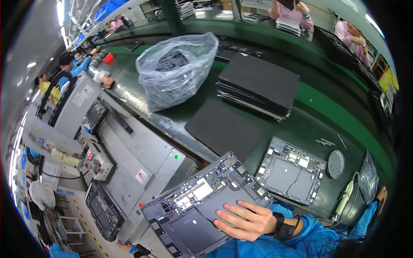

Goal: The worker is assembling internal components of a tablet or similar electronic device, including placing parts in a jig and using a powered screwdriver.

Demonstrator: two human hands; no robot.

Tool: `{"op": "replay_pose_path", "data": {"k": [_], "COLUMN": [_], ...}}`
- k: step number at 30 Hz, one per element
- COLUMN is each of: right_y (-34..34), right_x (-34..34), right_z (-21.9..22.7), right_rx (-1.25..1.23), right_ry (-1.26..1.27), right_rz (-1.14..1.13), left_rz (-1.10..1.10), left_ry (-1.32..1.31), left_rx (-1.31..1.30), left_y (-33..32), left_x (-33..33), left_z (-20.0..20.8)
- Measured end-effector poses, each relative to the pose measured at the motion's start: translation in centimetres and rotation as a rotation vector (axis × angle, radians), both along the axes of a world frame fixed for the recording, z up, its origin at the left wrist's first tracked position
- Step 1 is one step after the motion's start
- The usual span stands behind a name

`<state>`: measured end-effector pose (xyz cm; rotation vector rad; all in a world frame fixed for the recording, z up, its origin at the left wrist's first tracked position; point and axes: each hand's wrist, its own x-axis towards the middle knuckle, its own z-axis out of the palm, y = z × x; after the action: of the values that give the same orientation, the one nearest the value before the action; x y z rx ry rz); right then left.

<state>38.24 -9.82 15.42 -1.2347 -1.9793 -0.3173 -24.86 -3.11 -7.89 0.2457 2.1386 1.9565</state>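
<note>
My right hand [247, 221] reaches over the edge of an opened tablet [206, 202] with bare circuit boards and a grey battery area. Four fingers lie across its inner face; the thumb is hidden, and the tablet is held tilted above the bench edge. My left hand [124, 247] shows only in part at the lower edge, close to the bottom corner of a second opened tablet [103, 210] beside the grey machine. Its fingers are too hidden to read. A third opened tablet [292, 171] lies on the green bench [275, 129], right of the held one.
A black sheet [223, 127] and a stack of black panels [260, 84] lie ahead, beside a clear plastic bag [178, 75]. A round dish [336, 164] and an electric screwdriver [344, 200] are at right. The grey machine [133, 150] stands left. Other people work around.
</note>
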Motion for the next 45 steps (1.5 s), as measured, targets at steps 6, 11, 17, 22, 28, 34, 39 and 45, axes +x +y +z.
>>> {"op": "replay_pose_path", "data": {"k": [6,11,17,22,28,34,39,45], "right_y": [-0.8,-1.5,-2.2,-2.7,-3.0,-3.3,-3.4,-2.6], "right_x": [2.9,4.7,5.9,6.1,5.6,4.9,4.4,3.0], "right_z": [0.4,1.1,1.9,1.4,2.1,2.1,2.1,2.2], "right_rx": [-0.017,-0.051,-0.070,-0.023,-0.099,-0.142,-0.185,-0.187], "right_ry": [-0.030,-0.075,-0.170,-0.194,-0.208,-0.245,-0.295,-0.325], "right_rz": [-0.088,-0.117,-0.067,-0.072,-0.056,-0.012,-0.001,0.051], "left_rz": [-0.125,-0.200,-0.259,-0.155,-0.034,0.048,0.086,0.050], "left_ry": [0.068,0.109,0.193,0.289,0.332,0.347,0.161,-0.009], "left_rx": [-0.117,-0.195,-0.265,-0.281,-0.325,-0.383,-0.040,0.056], "left_y": [3.8,5.9,8.4,5.2,0.3,-3.4,-2.8,-3.6], "left_x": [2.8,5.1,4.5,-1.1,-5.7,-8.8,-5.8,-6.2], "left_z": [-1.1,-3.1,-3.9,-1.3,-1.5,-3.6,-3.2,-2.9]}}
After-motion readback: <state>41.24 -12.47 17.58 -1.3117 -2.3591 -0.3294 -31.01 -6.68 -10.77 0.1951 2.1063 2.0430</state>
